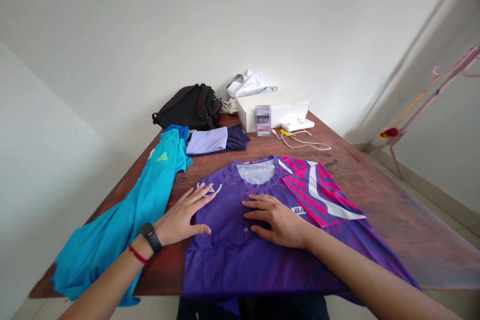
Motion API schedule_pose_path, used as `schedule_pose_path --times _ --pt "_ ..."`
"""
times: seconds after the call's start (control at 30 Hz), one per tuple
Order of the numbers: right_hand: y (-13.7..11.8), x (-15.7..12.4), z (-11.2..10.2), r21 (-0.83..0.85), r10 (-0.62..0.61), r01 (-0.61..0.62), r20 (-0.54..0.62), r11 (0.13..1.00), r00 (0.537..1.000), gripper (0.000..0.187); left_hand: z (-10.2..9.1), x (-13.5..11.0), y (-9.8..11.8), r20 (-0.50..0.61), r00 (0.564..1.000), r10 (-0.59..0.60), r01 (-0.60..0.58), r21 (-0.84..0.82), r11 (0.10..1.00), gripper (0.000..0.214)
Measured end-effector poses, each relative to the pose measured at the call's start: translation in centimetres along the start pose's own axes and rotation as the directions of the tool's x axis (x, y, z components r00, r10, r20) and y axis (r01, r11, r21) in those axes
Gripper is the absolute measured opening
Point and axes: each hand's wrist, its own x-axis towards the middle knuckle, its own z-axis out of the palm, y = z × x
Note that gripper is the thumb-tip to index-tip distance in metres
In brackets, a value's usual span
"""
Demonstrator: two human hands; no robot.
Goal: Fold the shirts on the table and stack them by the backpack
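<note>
A purple sports shirt (pixel 232 265) with a pink and white patterned sleeve lies flat on the table in front of me. Its left side is folded inward, and its lower hem hangs over the front edge. My left hand (pixel 187 212) rests with spread fingers at the folded left side, near a white logo. On the middle of the chest lies my right hand (pixel 272 220), fingers apart and palm down. Neither hand grips anything. Beside my left forearm, a turquoise shirt (pixel 131 210) with a small green logo lies lengthwise along the table's left edge.
Folded lilac and navy cloth (pixel 208 141) lies behind the shirts. Farther back are a black backpack (pixel 187 107), a white box (pixel 281 107), a small pixelated packet (pixel 263 121) and a white power strip (pixel 298 124) with its cable. A pink rack (pixel 437 90) stands right of the wooden table (pixel 405 220).
</note>
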Motion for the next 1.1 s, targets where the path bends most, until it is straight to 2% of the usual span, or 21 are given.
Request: schedule_pose_path --times 0.17,0.37,0.73,0.8,0.93,1.1 --pt "0.1 -0.1 0.0 0.008 -0.006 0.006 -0.005 1.000 1.000 0.036 0.0 1.4 0.7 0.078 0.994 0.071 -0.069 -0.030 0.997 0.104" --pt "0.1 0.0 0.0 0.003 -0.006 0.006 0.001 1.000 1.000 0.036 0.3 1.4 -0.8 0.147 0.987 0.068 -0.066 -0.020 0.998 0.120" --pt "0.1 -0.1 0.0 0.010 -0.004 0.004 -0.001 1.000 1.000 0.036 0.0 1.4 -1.0 0.195 0.977 0.086 -0.088 0.003 0.996 0.128" --pt "0.1 -0.1 0.0 0.012 0.000 0.000 0.001 1.000 1.000 0.036 -0.5 1.6 -0.3 0.183 0.980 0.079 -0.081 0.007 0.997 0.120" --pt "0.0 -0.1 0.0 0.022 0.000 0.000 -0.007 1.000 1.000 0.036 -1.0 3.2 2.8 0.073 0.996 0.050 -0.049 -0.011 0.999 0.073" --pt "0.0 0.0 -0.1 0.024 -0.001 0.001 -0.007 1.000 1.000 0.036 1.0 6.0 6.4 0.021 0.996 0.083 -0.083 -0.007 0.997 0.065"
